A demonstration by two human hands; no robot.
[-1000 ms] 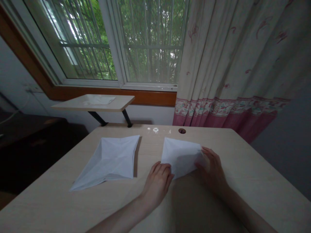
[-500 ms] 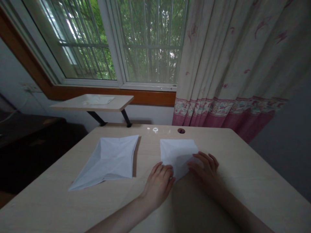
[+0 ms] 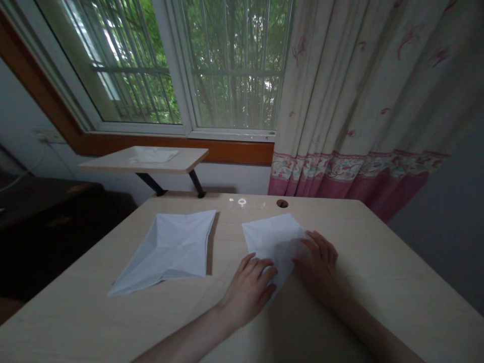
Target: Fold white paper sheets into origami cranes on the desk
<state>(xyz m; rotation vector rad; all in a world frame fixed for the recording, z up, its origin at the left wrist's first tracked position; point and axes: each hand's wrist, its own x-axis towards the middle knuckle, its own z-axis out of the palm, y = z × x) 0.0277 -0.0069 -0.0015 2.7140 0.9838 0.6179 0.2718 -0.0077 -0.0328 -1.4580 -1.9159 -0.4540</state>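
Observation:
A white folded sheet of paper [image 3: 274, 234] lies on the table, turned at a slant, with its lower tip pointing toward me. My left hand [image 3: 253, 282] is over its lower left edge, fingers bent onto the paper and the thumb near the lower tip. At the right edge, my right hand [image 3: 317, 259] has its thumb and fingers closed on the paper. Both hands hide parts of its edges and folds. To the left rests a second, larger folded white paper [image 3: 181, 244], creased and partly raised, touched by neither hand.
The light wooden table [image 3: 378, 282] has a round cable hole [image 3: 282, 203] at its back edge. A small raised shelf [image 3: 181, 164] on black legs stands at the back left, bearing a white item [image 3: 153, 155]. Behind are a barred window and a patterned curtain [image 3: 351, 126].
The paper under my hands has turned counterclockwise, and its lower tip now reaches nearer to me. My left fingers have spread a little. The second paper stays where it was.

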